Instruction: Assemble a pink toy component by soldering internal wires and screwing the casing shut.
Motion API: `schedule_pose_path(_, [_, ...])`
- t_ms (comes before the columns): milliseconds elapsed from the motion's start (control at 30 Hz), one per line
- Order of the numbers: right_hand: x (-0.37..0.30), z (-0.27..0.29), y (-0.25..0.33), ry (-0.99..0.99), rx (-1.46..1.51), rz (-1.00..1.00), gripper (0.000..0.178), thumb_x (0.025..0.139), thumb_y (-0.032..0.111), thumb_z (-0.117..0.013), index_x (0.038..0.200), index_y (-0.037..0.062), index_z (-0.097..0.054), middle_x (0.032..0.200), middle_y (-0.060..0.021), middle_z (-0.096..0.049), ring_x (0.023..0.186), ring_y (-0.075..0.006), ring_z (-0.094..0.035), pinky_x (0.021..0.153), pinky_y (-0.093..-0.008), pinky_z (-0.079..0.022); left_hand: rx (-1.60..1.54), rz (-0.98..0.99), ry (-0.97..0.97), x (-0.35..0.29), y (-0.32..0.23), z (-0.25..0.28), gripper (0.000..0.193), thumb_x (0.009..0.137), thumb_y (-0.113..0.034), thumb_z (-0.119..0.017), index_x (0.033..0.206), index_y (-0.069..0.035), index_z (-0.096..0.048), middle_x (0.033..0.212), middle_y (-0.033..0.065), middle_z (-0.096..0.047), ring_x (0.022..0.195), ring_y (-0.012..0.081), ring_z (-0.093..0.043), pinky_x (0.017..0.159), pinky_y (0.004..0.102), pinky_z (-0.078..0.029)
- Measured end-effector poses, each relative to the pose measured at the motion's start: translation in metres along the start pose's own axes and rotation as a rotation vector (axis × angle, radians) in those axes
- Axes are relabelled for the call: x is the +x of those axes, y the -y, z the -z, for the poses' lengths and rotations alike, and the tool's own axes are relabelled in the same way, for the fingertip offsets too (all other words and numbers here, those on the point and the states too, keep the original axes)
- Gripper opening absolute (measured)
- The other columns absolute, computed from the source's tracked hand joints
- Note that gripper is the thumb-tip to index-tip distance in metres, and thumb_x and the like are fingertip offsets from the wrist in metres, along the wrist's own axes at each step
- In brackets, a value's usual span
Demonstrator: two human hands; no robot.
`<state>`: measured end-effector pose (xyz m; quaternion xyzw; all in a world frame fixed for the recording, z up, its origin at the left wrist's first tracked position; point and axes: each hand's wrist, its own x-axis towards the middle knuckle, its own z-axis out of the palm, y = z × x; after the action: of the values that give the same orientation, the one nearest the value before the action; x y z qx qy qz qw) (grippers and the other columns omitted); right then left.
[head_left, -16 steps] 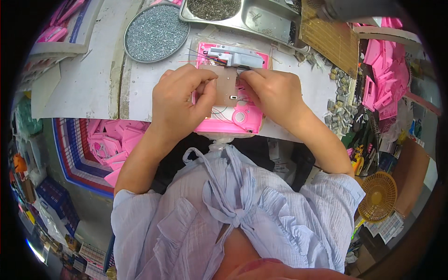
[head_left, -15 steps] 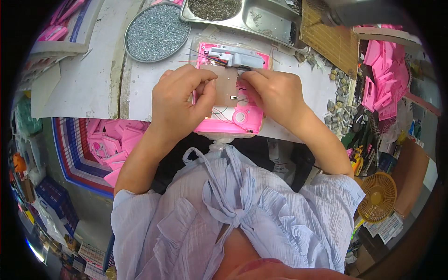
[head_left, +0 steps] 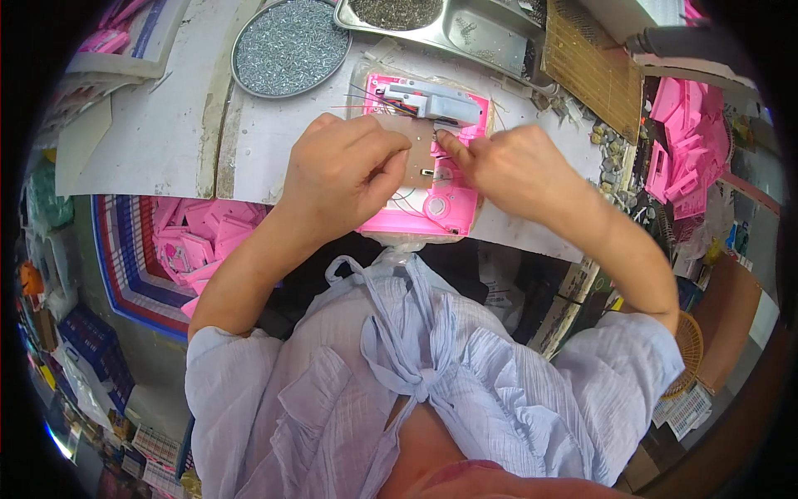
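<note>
A pink plastic housing (head_left: 391, 221) lies on the bench in front of me. It carries a grey plastic module (head_left: 453, 108) with several coloured wires (head_left: 397, 104) along its far side. Over the housing's middle is a flat brown circuit board (head_left: 420, 151) with a small switch (head_left: 426, 173) at its right edge. My left hand (head_left: 342, 170) is closed, thumb and fingers pinched at the board's left part, which it partly hides. My right hand (head_left: 519, 170) has its index finger stretched out, the tip touching near the board's upper right edge. Its other fingers are curled and partly hidden.
Beyond the housing stand a round tray of silver screws (head_left: 291, 48) and a metal compartment tray (head_left: 490, 41). A cardboard sheet (head_left: 592, 71) and small loose parts (head_left: 611, 154) lie right. Pink parts fill a striped basket (head_left: 125, 287) at lower left; more pink pieces (head_left: 682, 150) lie far right.
My right hand has drawn back to the right, and its index finger now points out onto the board's edge. The left hand stays pinched at the board. The whole view has shifted slightly.
</note>
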<state>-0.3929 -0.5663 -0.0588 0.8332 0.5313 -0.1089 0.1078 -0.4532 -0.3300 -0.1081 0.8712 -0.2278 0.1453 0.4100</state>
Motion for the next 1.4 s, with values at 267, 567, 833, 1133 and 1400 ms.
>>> schedule_pose_path(267, [-0.041,0.004,0.022,-0.196,0.393,-0.163,0.029,0.088,0.017,-0.069,0.116,0.0079,-0.066,0.075,-0.0076,-0.066,0.066,-0.03,-0.068,0.054,-0.0423,-0.052,-0.042,-0.068,0.152,-0.011,-0.028,-0.007,0.025,0.08,-0.011,-0.075,0.104,-0.009,-0.07,0.084,0.004,-0.064,0.075,0.0214,-0.062,0.071,0.0372,-0.043])
schedule_pose_path(567, [-0.044,-0.011,0.068,-0.516,0.607,-0.261,0.047,0.077,0.027,-0.078,0.12,0.0097,-0.07,0.11,-0.0077,-0.065,0.105,-0.033,-0.058,0.09,-0.0453,-0.048,-0.009,-0.361,0.334,-0.051,-0.042,-0.025,0.02,0.078,-0.018,-0.066,0.096,-0.009,-0.069,0.097,0.0046,-0.062,0.093,0.0195,-0.062,0.083,0.0382,-0.045])
schedule_pose_path(833, [-0.003,-0.032,0.108,-0.561,0.521,-0.306,0.054,0.072,0.025,-0.082,0.122,0.0085,-0.07,0.109,-0.0054,-0.063,0.101,-0.0293,-0.054,0.092,-0.0468,-0.041,0.152,0.102,0.024,-0.08,-0.005,0.023,0.014,0.079,-0.012,-0.077,0.081,-0.009,-0.064,0.075,0.0045,-0.055,0.063,0.0252,-0.057,0.054,0.0395,-0.045])
schedule_pose_path(1133, [0.022,-0.043,0.123,-0.664,0.519,-0.23,0.031,0.072,0.02,-0.081,0.099,0.011,-0.068,0.102,-0.0024,-0.064,0.095,-0.0248,-0.057,0.086,-0.0451,-0.039,0.041,0.029,0.519,-0.119,-0.02,0.007,0.014,0.086,-0.02,-0.071,0.09,-0.009,-0.063,0.08,0.0063,-0.058,0.073,0.0259,-0.063,0.064,0.0413,-0.05])
schedule_pose_path(1400, [0.023,-0.036,0.127,-0.642,0.537,-0.242,0.024,0.072,0.022,-0.077,0.087,0.0111,-0.063,0.095,-0.005,-0.061,0.091,-0.0261,-0.054,0.085,-0.0443,-0.041,-0.2,0.007,0.492,-0.06,0.004,0.036,0.031,0.083,-0.022,-0.078,0.105,-0.006,-0.064,0.094,0.0117,-0.061,0.088,0.0347,-0.063,0.074,0.0427,-0.052])
